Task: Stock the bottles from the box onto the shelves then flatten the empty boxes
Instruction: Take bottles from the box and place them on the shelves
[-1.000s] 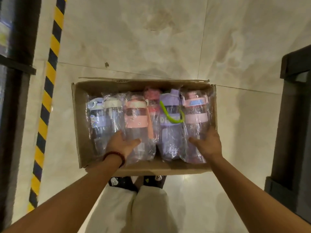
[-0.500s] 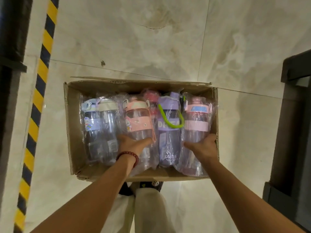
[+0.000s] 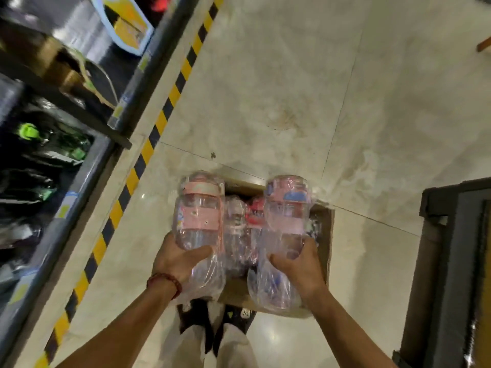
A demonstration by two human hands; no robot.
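Two forearms reach forward from the bottom edge, above a pair of dark shoes (image 3: 216, 324) on the pale tiled floor (image 3: 292, 88). The left hand (image 3: 176, 258), with a red bead bracelet (image 3: 165, 284) at the wrist, curls round the lower body of a plastic-wrapped clear bottle with a pink band (image 3: 198, 211), thumb across its front. The right hand (image 3: 299, 266) grips a second wrapped pink bottle (image 3: 288, 208) the same way, low on its body, loose wrap hanging beneath. Both bottles stand upright and are held above the open cardboard box (image 3: 322, 235), which sits on the floor just beyond the shoes. Between them, more wrapped bottles (image 3: 245, 224) lie in the box. Further left, a yellow-and-black striped line (image 3: 148, 150) runs along the floor beside dark shelves (image 3: 87, 120) holding blurred goods.
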